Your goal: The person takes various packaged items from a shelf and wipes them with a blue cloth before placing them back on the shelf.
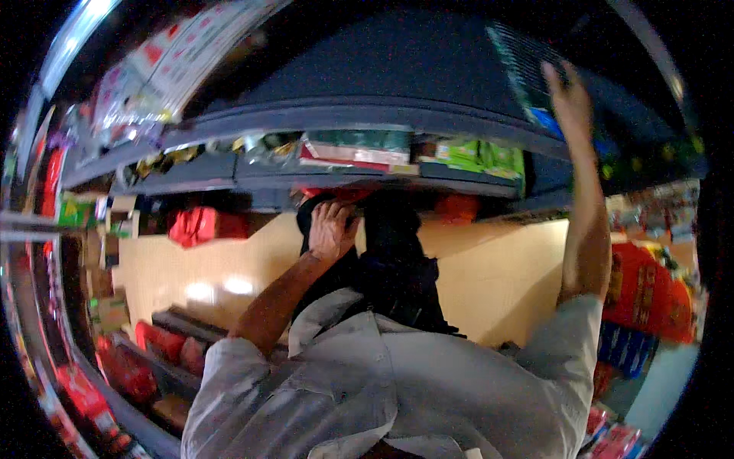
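Note:
My right arm stretches up to the dark grey shelf (367,61) at the far right. There my right hand (573,105) has its fingers apart against a dark package with fine pale-green stripes and a blue lower corner (514,65). Whether the fingertips grip its edge is hard to see in the shadow. Lower down, my left hand (333,228) lies over the knee of my dark trousers (394,245), fingers spread and nothing in them.
White printed cartons (180,65) stand at the shelf's left end. Below are a green-and-pink box (355,147) and bright green packs (475,157). A red bag (205,226) sits on the wooden floor (172,268). Behind are more racks, with a red display (650,294) at right.

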{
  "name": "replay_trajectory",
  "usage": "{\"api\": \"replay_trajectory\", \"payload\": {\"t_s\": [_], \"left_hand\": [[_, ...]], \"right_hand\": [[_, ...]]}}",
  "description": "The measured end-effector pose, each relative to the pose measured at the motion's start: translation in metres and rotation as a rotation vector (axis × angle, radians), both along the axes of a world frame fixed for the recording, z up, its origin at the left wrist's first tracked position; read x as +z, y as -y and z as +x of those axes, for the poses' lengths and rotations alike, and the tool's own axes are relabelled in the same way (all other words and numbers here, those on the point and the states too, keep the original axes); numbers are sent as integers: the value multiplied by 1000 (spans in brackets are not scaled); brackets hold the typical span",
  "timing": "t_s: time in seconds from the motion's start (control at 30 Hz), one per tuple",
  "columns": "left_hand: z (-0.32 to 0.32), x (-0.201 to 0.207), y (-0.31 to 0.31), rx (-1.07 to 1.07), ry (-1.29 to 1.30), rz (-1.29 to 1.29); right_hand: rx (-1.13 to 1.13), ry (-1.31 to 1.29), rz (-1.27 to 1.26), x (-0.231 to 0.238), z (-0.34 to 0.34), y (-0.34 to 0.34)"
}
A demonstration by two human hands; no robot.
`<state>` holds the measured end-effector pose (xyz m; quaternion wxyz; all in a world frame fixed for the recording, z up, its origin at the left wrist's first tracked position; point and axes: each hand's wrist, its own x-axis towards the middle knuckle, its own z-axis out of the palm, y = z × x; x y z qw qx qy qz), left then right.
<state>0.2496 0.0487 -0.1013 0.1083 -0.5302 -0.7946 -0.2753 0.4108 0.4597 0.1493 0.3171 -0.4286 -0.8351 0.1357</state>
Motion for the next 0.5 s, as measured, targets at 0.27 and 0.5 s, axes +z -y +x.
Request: {"api": "replay_trajectory", "payload": {"t_s": [0.27,0.5], "left_hand": [[-93,16,-55,191,202,267],[-152,-25,-91,450,271,-482]], "right_hand": [[547,78,-560,-163,80,235],[641,122,-773,-170,93,302]]}}
